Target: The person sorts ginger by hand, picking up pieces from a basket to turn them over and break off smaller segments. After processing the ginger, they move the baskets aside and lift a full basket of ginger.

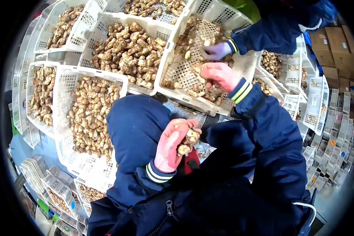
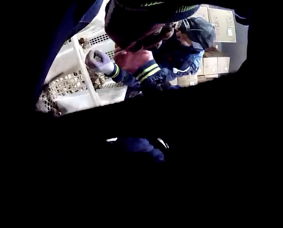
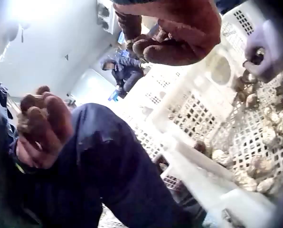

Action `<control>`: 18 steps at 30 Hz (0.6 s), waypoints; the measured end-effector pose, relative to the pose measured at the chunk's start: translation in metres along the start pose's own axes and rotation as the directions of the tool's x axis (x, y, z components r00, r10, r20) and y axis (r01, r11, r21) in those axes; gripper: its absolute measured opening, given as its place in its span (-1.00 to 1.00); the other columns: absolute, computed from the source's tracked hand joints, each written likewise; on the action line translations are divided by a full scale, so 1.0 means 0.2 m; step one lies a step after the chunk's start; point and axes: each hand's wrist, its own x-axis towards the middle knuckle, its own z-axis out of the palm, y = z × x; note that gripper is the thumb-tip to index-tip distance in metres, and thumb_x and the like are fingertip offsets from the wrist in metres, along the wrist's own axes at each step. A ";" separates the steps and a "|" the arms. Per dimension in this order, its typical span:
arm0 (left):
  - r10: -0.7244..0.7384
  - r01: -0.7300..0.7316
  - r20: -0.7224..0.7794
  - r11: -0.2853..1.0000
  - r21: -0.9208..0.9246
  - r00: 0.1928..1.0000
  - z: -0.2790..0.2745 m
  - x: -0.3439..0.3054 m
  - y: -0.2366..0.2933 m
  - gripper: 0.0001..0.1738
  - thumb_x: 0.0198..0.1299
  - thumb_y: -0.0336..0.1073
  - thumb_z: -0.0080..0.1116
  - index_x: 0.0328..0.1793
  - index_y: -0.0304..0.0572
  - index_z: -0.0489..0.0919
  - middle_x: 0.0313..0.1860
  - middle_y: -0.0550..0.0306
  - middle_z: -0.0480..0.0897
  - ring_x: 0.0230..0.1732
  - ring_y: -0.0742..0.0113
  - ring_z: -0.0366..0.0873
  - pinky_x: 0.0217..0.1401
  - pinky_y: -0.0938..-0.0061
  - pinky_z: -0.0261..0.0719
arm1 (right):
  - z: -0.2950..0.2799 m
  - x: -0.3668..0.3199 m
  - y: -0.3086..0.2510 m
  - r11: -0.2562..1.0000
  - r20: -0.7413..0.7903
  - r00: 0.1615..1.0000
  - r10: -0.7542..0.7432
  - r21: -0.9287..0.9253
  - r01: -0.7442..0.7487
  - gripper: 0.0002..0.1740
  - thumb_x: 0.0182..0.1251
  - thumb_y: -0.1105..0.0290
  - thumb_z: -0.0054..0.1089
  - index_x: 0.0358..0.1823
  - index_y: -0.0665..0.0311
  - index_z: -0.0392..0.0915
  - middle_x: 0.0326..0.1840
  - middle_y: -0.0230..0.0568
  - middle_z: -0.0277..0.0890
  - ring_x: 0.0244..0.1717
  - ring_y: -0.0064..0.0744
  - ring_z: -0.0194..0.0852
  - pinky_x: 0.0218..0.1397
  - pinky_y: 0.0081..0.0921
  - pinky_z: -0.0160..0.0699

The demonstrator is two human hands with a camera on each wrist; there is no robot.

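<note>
My left hand (image 1: 170, 147), in a pink glove, grips several stubby brown-and-cream mushrooms (image 1: 192, 137) above my lap, their rounded ends poking out past the fingers. My right hand (image 1: 220, 76), also pink-gloved, is over the white perforated crate (image 1: 160, 80), and its curled fingers pinch a mushroom (image 3: 130, 24), mostly covered by the glove. More mushrooms (image 3: 269, 130) lie scattered on the crate's bottom beneath it. Another person's hand (image 1: 216, 51), in a lilac glove, reaches into the same crate from the far right.
To the left, a crate (image 1: 126, 76) and others hold heaps of mushrooms (image 1: 92, 114). Crates with more mushrooms (image 1: 272, 63) stand at the right, with cardboard boxes (image 1: 336, 43) behind. Stacked crates (image 1: 334, 133) line the floor at far right.
</note>
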 end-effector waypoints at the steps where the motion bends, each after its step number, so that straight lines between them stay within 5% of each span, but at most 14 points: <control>1: -0.016 0.016 -0.014 1.000 -0.001 1.000 0.01 -0.01 0.00 -0.70 0.31 -0.13 -0.05 -0.04 -0.21 0.44 0.00 -0.01 0.51 -0.08 0.22 0.53 -0.14 0.49 0.47 | 0.03 -0.07 0.00 0.991 -0.001 0.998 -0.069 0.118 0.069 -0.79 0.25 0.28 0.11 -0.41 0.28 0.45 -0.53 -0.45 0.38 -0.47 -0.58 0.43 -0.32 -0.62 0.41; 2: -0.033 0.033 -0.030 0.999 -0.001 0.999 0.01 -0.01 0.00 -0.69 0.31 -0.13 -0.05 -0.03 -0.21 0.45 -0.01 -0.01 0.51 -0.08 0.22 0.53 -0.14 0.50 0.47 | 0.04 -0.13 0.03 0.927 0.123 0.976 -0.178 0.354 0.124 -0.78 0.30 0.32 0.02 -0.18 0.35 0.44 -0.32 -0.29 0.47 -0.32 -0.49 0.48 -0.23 -0.56 0.46; 5: -0.001 0.001 -0.020 1.000 0.013 1.000 0.02 -0.03 -0.01 -0.72 0.34 -0.16 -0.10 -0.04 -0.20 0.43 -0.01 -0.01 0.51 -0.07 0.21 0.53 -0.09 0.46 0.50 | 0.13 -0.31 -0.02 0.791 0.188 0.944 -0.271 0.602 0.107 -0.54 0.34 0.36 -0.05 0.22 0.40 0.22 0.05 0.00 0.41 -0.06 -0.30 0.48 -0.08 -0.45 0.53; 6: -0.005 0.006 -0.020 1.000 0.031 1.000 0.02 -0.03 -0.01 -0.73 0.35 -0.16 -0.12 -0.04 -0.20 0.43 -0.01 -0.01 0.51 -0.07 0.21 0.53 -0.09 0.45 0.50 | 0.16 -0.35 -0.01 0.764 0.174 0.937 -0.304 0.632 0.130 -0.54 0.33 0.33 -0.02 0.20 0.40 0.24 -0.02 -0.03 0.45 -0.13 -0.35 0.51 -0.13 -0.50 0.53; 8: -0.047 0.048 -0.019 0.997 0.055 0.999 -0.02 -0.03 -0.02 -0.72 0.36 -0.15 -0.13 -0.01 -0.18 0.42 -0.03 0.05 0.52 -0.06 0.25 0.52 -0.28 0.56 0.50 | 0.21 -0.43 -0.01 0.871 0.128 0.965 -0.227 0.470 0.143 -0.53 0.31 0.31 0.02 0.17 0.42 0.26 -0.09 -0.09 0.49 -0.20 -0.44 0.52 -0.18 -0.58 0.52; 11: -0.082 0.082 -0.002 0.996 0.036 0.997 -0.03 -0.04 -0.05 -0.73 0.36 -0.17 -0.14 0.01 -0.16 0.41 -0.05 0.10 0.52 -0.09 0.29 0.52 -0.40 0.63 0.45 | 0.26 -0.54 0.01 0.997 0.132 0.988 -0.079 -0.017 0.082 -0.66 0.21 0.32 0.13 -0.06 0.39 0.46 -0.33 -0.22 0.55 -0.35 -0.55 0.49 -0.32 -0.62 0.47; 12: 0.025 -0.031 0.021 0.933 0.359 0.999 -0.05 -0.05 -0.08 -0.77 0.34 -0.25 -0.12 0.03 -0.17 0.41 -0.06 0.12 0.52 -0.11 0.32 0.51 -0.41 0.64 0.44 | 0.31 -0.58 0.03 0.989 0.117 0.993 -0.020 -0.144 0.037 -0.69 0.18 0.33 0.15 -0.10 0.37 0.48 -0.37 -0.24 0.55 -0.38 -0.57 0.48 -0.34 -0.61 0.45; 13: 0.122 -0.144 0.079 0.756 0.638 0.989 -0.06 -0.07 -0.09 -0.77 0.32 -0.34 -0.11 0.06 -0.17 0.40 -0.07 0.13 0.51 -0.12 0.35 0.50 -0.42 0.65 0.44 | 0.35 -0.65 0.04 0.913 0.088 0.987 -0.135 -0.375 0.158 -0.67 0.12 0.34 0.18 -0.10 0.34 0.48 -0.41 -0.21 0.55 -0.37 -0.52 0.49 -0.31 -0.55 0.43; 14: 0.186 -0.310 0.250 0.498 0.810 0.950 -0.06 -0.09 -0.10 -0.63 0.20 -0.55 -0.07 0.15 -0.20 0.36 -0.09 0.16 0.51 -0.11 0.37 0.49 -0.29 0.60 0.50 | 0.35 -0.64 0.23 0.897 0.069 0.971 -0.229 -0.372 0.238 -0.62 0.09 0.31 0.19 -0.07 0.33 0.47 -0.40 -0.14 0.52 -0.34 -0.44 0.49 -0.23 -0.50 0.43; 16: 0.034 -0.057 0.078 0.946 0.319 0.996 -0.07 -0.06 -0.16 -0.48 0.08 -0.66 -0.02 0.22 -0.27 0.31 -0.08 0.16 0.51 -0.07 0.35 0.50 -0.12 0.55 0.52 | 0.43 -0.74 0.27 0.885 0.011 0.961 -0.277 -0.386 0.260 -0.54 0.12 0.28 0.22 0.02 0.37 0.40 -0.23 -0.17 0.52 -0.20 -0.43 0.49 -0.11 -0.53 0.43; 17: 0.239 -0.330 0.233 0.558 0.762 0.943 -0.08 -0.07 -0.18 -0.45 0.06 -0.64 0.04 0.24 -0.30 0.30 -0.06 0.14 0.52 -0.06 0.33 0.51 -0.05 0.53 0.51 | 0.46 -0.76 0.28 0.744 -0.023 0.910 -0.413 -0.585 0.323 -0.49 0.10 0.26 0.23 0.06 0.36 0.39 -0.18 -0.04 0.52 -0.13 -0.17 0.51 -0.05 -0.42 0.44; 18: 0.300 -0.479 0.474 -0.064 0.876 0.828 -0.09 -0.07 -0.21 -0.42 0.04 -0.61 0.09 0.25 -0.33 0.28 -0.05 0.13 0.52 -0.05 0.31 0.52 0.01 0.51 0.49 | 0.50 -0.76 0.32 0.744 -0.080 0.872 -0.483 -0.563 0.360 -0.38 0.07 0.21 0.27 0.14 0.34 0.33 -0.14 0.04 0.50 -0.08 -0.02 0.48 -0.02 -0.36 0.44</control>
